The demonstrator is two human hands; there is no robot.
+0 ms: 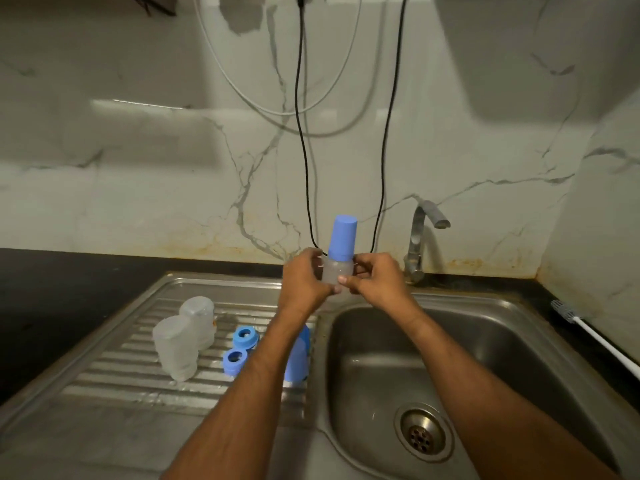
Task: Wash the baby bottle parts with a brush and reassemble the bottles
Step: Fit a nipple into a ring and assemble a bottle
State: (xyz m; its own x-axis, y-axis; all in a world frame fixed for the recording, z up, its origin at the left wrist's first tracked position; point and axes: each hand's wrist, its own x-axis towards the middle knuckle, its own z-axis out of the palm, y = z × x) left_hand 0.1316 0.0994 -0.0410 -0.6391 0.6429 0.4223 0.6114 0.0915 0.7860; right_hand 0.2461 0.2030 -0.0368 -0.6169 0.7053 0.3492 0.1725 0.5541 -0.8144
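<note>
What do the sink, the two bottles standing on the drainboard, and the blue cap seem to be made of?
The sink looks like brushed stainless steel: grey, with dull reflections and pressed ridges on its drainboard. The two bottles look like frosted translucent plastic, cloudy with a soft sheen; glass is less likely. The blue cap looks like opaque matte plastic: flat, even colour, no glare.

Three clear bottles show: one (337, 271) held up between two hands, left (304, 282) and right (375, 278), and two (176, 348) (199, 320) upside down on the drainboard. Two blue rings (245, 337) (234, 361) lie there. Two blue caps: one (342, 239) on the held bottle, one (298, 355) behind the left forearm. One brush (588, 332), one tap (420, 237).
</note>
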